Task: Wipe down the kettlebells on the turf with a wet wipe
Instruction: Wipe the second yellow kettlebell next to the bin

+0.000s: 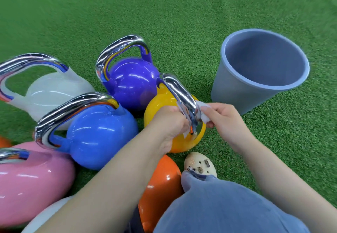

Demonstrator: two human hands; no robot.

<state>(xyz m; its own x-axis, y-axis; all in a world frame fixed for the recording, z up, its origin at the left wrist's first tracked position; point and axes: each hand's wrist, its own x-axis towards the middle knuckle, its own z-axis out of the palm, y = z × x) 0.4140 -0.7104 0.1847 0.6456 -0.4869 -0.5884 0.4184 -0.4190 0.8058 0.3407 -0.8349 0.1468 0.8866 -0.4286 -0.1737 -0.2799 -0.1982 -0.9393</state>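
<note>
Wipe (205,113), white and damp-looking, is threaded round the chrome handle (182,97) of the yellow kettlebell (164,105), which stands on the turf (182,14) among the others. Left hand (171,123) pinches one end, right hand (220,118) pinches the other, fingers curled. Pulled too hard, the thin sheet could tear or slip free. Kettlebells counted: one yellow, one purple (131,81), one blue (98,134), one pink (31,180), two white, at least one orange (160,183). One grey bucket (259,88) stands just beside.

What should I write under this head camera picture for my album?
Both hands, left hand and right hand, pull a wet wipe around the yellow kettlebell's shiny handle, beside a grey bucket.
</note>
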